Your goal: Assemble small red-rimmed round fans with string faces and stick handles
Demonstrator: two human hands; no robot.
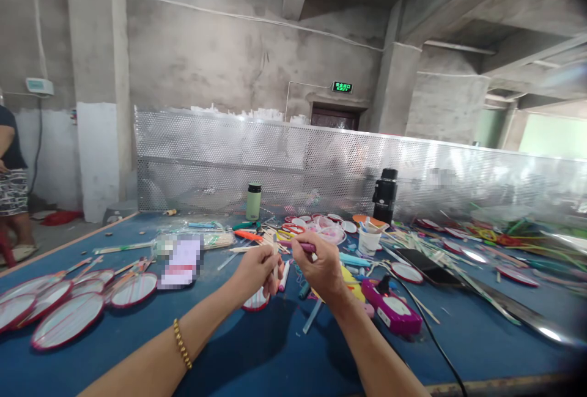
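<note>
Step in hand: I judged I was fitting a stick handle to a small fan, working above the blue table (257, 354).
Left hand: my left hand (257, 271) was curled nearly closed, fingers pinched on a pale wooden stick (276, 262) that stood upright; a small red-rimmed fan (255, 302) showed just below the palm, and I could not tell whether I gripped it or it lay on the table.
Right hand: my right hand (321, 268) was closed round a purple pen-like tool (298, 245), its tip pointing left toward the top of the stick.
Next move, as I judged: it called for keeping the stick steady and bringing the tool tip exactly onto it, with a light touch.
Nearest right: one magenta device (393, 312) with a white face and a black cable lay just beside my right forearm.
Left pile: about six finished red-rimmed fans (68, 308) lay overlapping; the exact count was hard to tell.
Middle: one white cup (369, 241) held sticks; one black phone (424, 262) lay near it.
Far edge: one green bottle (253, 201) and one black flask (385, 195) stood before the perforated metal screen (321, 158).
Far left: one other person (11, 170) stood well apart.
</note>
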